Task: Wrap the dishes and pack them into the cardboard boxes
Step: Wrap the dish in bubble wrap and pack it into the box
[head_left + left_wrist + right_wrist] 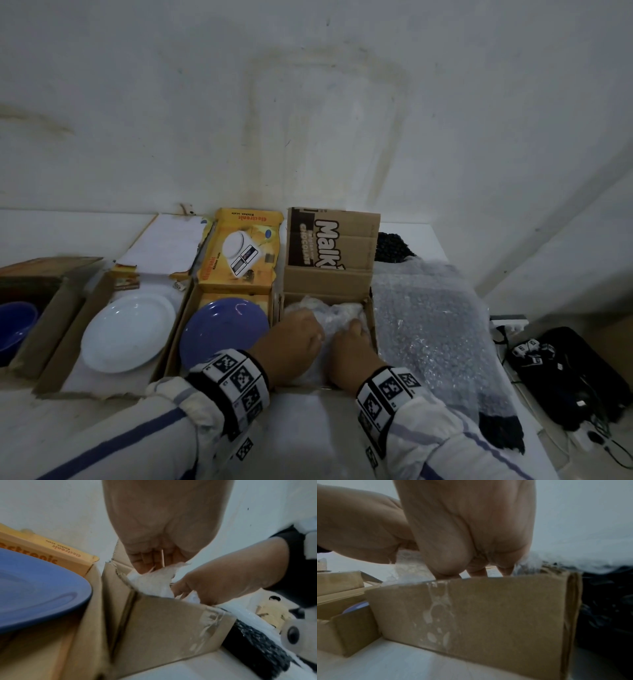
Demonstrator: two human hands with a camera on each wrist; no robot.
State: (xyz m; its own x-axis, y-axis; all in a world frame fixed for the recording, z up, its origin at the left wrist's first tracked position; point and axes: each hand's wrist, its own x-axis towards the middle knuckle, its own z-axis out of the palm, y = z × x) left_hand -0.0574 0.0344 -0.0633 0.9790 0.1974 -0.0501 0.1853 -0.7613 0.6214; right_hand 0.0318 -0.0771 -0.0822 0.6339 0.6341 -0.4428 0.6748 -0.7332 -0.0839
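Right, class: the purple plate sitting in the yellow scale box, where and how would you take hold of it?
Probably by the near rim of the purple plate, from the front. It lies tilted, wider than the yellow scale box, so its near edge rides up over the box's front wall, leaving room for fingers beneath. The left hand is nearest.

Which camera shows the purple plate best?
The head view: the purple plate shows nearly whole, lying in the yellow box. The left wrist view catches only a close, cropped part; the right wrist view shows a sliver.

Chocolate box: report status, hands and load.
Both hands, left hand and right hand, pressing wrapped bundle into chocolate box. Purple plate, white plate unwrapped. Nothing blocking.
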